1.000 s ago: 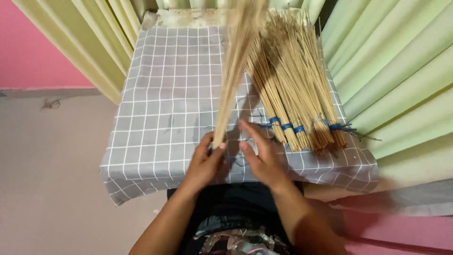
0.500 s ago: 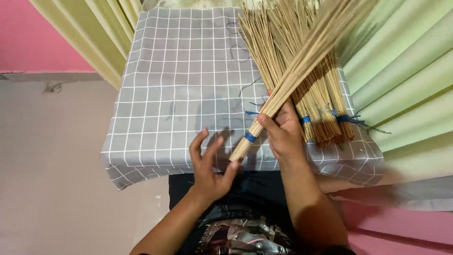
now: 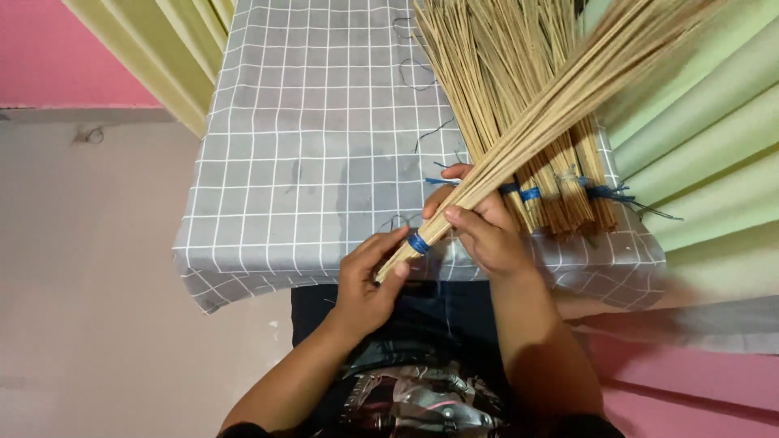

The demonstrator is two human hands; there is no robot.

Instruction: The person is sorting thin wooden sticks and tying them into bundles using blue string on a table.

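Now 2 hands hold 1 bundle of thin tan sticks point(image 3: 519, 146) over the grey cloth with white grid lines point(image 3: 308, 162).

Its lower end, tied with a blue band point(image 3: 418, 242), rests in the fingers of the left hand point(image 3: 365, 284); the right hand point(image 3: 479, 231) grasps the bundle just above the band. More tied stick bundles point(image 3: 495, 89) lie flat on the cloth behind.
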